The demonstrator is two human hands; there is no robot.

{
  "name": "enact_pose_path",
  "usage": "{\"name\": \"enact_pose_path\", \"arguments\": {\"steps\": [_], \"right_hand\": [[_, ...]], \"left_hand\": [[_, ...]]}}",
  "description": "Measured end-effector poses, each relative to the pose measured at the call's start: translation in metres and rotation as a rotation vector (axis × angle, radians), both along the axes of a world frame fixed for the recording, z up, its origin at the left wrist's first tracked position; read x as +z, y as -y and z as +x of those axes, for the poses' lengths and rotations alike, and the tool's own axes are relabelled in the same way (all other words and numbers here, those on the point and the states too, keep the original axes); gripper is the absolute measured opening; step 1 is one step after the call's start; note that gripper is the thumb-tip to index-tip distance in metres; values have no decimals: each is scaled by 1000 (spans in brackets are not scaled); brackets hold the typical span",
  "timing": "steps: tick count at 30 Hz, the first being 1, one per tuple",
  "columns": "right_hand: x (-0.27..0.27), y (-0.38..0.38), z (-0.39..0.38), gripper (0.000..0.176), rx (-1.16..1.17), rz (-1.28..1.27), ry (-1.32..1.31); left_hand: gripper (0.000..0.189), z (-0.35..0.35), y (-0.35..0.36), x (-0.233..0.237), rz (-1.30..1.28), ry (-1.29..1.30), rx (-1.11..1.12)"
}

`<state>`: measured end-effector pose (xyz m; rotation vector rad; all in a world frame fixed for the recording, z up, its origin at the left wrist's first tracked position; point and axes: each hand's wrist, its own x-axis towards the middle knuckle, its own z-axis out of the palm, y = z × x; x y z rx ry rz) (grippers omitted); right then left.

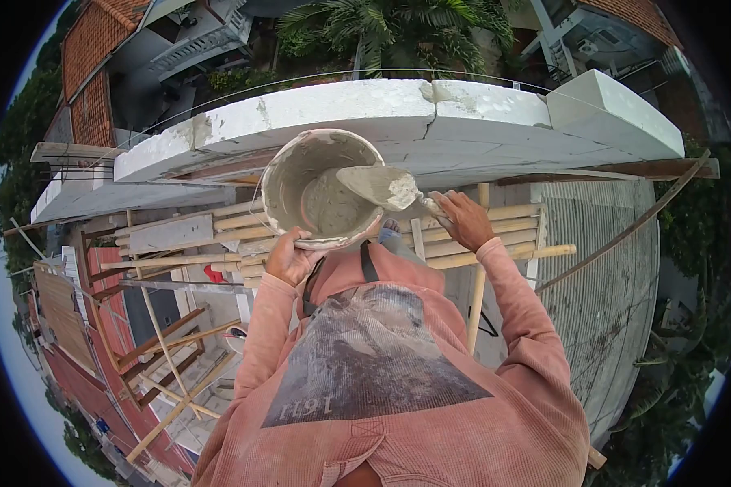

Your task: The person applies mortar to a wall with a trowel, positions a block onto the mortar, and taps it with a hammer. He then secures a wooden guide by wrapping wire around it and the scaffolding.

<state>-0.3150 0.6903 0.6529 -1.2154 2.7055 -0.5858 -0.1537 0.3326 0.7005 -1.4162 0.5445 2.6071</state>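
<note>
Your left fingers held the bucket while your right fingers gripped the cement-loaded trowel, which I think needed a level lift.

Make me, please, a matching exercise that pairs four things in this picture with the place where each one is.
Things:
1. round mortar-smeared bucket
2. mortar-laden metal trowel
3. cracked white concrete ledge
4. pale wooden poles

Places:
A. lying crosswise below both hands
B. gripped at the rim by the left hand
C. running across beyond the bucket
D. held in the right hand, blade over the bucket

Pairs: 1-B, 2-D, 3-C, 4-A.
</note>
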Motion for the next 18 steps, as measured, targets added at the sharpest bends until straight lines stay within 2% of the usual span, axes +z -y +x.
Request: {"name": "enact_pose_path", "arguments": {"steps": [2, 5, 9, 13, 14, 17, 18], "right_hand": [[-1, -6, 6, 62, -20, -47, 12], [8, -26, 11, 62, -21, 5, -1], [36, -46, 15, 55, -77, 87, 6], [48, -36, 24, 42, -182, -86, 261], [48, -21, 20, 33, -92, -225, 281], [60, 31, 16, 38, -295, -295, 1297], [53, 49, 22, 47, -304, -446, 1427]], "left_hand": [[17, 3, 1, 5, 73, -9, 105], [19, 15, 16, -27, 169, -24, 180], [32, 23, 14, -23, -17, 20, 125], [42, 27, 8, -17, -34, -19, 128], [44, 29, 7, -17, -40, -34, 151], [47, 33, -1, -29, -95, -26, 177], [45, 37, -5, -22, -97, -29, 207]]}}
